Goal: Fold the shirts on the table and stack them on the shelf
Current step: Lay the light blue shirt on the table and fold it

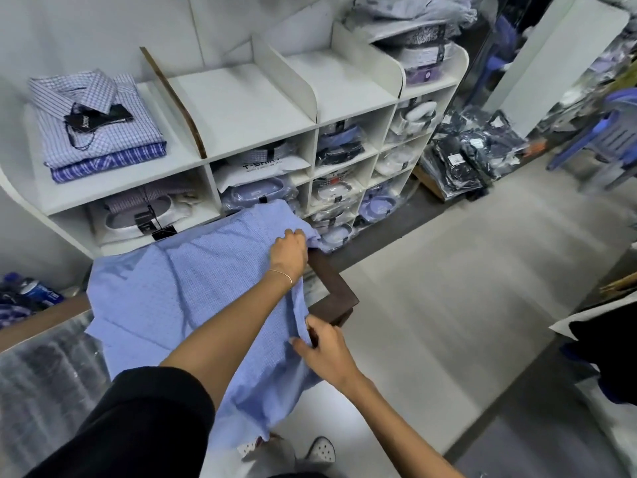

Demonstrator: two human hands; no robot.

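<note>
Blue shirt (193, 288) lies on the table (336, 288), both hands' (289, 248) (324, 343) grip pinching its right edge.

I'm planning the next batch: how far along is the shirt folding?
Done: two folded shirts are stacked on the shelf top. In hand: the left hand and right hand grip the right edge of a light blue shirt spread on the table. Left: finish folding and shelve it.

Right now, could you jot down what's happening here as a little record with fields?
Activity: folding a light blue shirt on a dark table
Left hand: grips the shirt's far edge
Right hand: pinches the near edge
Top shelf: two folded shirts, stacked at left
Lower shelf compartments: packaged shirts
</note>
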